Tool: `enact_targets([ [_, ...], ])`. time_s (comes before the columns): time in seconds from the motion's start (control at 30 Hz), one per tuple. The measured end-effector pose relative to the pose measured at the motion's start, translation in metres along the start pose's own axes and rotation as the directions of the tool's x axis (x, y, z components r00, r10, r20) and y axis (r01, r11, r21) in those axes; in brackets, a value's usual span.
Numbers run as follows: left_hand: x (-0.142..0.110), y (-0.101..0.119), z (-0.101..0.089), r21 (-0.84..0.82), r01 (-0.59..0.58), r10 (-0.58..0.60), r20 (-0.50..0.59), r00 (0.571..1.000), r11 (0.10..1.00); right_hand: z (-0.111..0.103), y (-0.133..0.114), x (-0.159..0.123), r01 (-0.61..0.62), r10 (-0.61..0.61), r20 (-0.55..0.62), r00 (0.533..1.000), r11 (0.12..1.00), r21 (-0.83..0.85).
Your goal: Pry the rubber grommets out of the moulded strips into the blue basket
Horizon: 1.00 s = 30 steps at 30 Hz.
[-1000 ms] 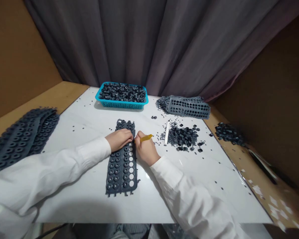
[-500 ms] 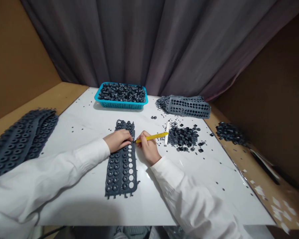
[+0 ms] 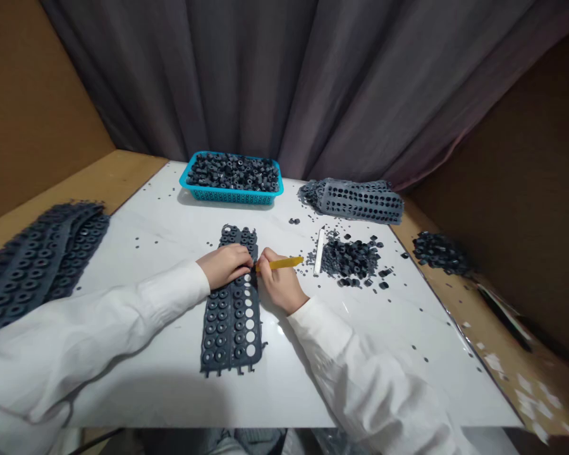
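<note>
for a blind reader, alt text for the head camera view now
Left hand steadies a dark studded sheet while right hand works a yellow tool at its edge; beyond are a blue basket of dark parts and a white pen-like tool.

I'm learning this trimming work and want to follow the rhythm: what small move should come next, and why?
Probably keep the left hand pressing the rubber sheet and work the yellow-handled tool around the ring beside its tip with the right hand: the tip is at the right-hand column, where the holes nearer the person are already empty.
</note>
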<state>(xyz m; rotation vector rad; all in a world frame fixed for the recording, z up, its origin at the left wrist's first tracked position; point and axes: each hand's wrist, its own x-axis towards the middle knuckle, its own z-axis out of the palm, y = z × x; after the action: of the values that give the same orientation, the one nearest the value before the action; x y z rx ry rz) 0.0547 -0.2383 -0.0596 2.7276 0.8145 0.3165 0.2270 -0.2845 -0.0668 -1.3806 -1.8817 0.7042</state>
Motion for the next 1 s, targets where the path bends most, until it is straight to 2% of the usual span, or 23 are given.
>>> enact_targets([
  [0.1, -0.001, 0.0, 0.004, 0.078, -0.029, 0.031, -0.018, 0.999, 0.997, -0.001, -0.005, 0.0, 0.011, -0.01, 0.008, 1.0, 0.985, -0.172],
  [0.2, -0.003, -0.001, 0.007, 0.014, -0.032, 0.034, -0.105, 0.994, 0.999, 0.0, -0.006, 0.0, 0.005, -0.003, 0.011, 1.0, 0.976, -0.216],
  [0.33, -0.004, 0.0, -0.005, -0.194, 0.084, -0.135, -0.268, 0.954, 0.977, 0.0, -0.005, 0.002, 0.004, -0.003, 0.008, 1.0, 0.986, -0.164],
  [0.4, -0.004, 0.001, -0.016, -0.272, 0.158, -0.233, -0.27, 0.934, 0.949, 0.0, -0.002, 0.002, 0.015, -0.015, 0.006, 1.0, 0.997, -0.081],
  [0.47, -0.005, 0.002, -0.023, -0.37, 0.233, -0.324, -0.207, 0.923, 0.899, 0.0, 0.002, 0.001, 0.018, -0.018, 0.0, 1.0, 0.999, 0.034],
  [0.57, -0.006, 0.002, -0.023, -0.583, 0.327, -0.439, -0.058, 0.897, 0.744, 0.002, 0.009, -0.001, -0.032, 0.042, -0.043, 0.998, 0.977, 0.209],
  [0.67, -0.007, 0.003, -0.016, -0.786, 0.353, -0.491, 0.072, 0.868, 0.508, 0.002, 0.013, -0.003, -0.058, 0.097, -0.116, 0.988, 0.95, 0.306],
  [0.77, -0.005, 0.011, -0.014, -0.899, 0.359, -0.507, 0.195, 0.84, 0.249, -0.001, 0.011, -0.003, -0.018, 0.079, -0.188, 0.979, 0.952, 0.305],
  [0.87, -0.002, 0.023, -0.019, -0.948, 0.316, -0.49, 0.261, 0.831, 0.031, -0.004, 0.007, -0.004, 0.011, 0.055, -0.231, 0.971, 0.962, 0.274],
  [0.93, -0.001, 0.029, -0.022, -0.957, 0.285, -0.475, 0.274, 0.837, -0.049, -0.005, 0.005, -0.004, 0.009, 0.061, -0.245, 0.967, 0.961, 0.276],
  [1.0, 0.0, 0.034, -0.024, -0.957, 0.279, -0.475, 0.281, 0.834, -0.076, -0.006, 0.005, -0.003, 0.004, 0.072, -0.252, 0.965, 0.958, 0.287],
])
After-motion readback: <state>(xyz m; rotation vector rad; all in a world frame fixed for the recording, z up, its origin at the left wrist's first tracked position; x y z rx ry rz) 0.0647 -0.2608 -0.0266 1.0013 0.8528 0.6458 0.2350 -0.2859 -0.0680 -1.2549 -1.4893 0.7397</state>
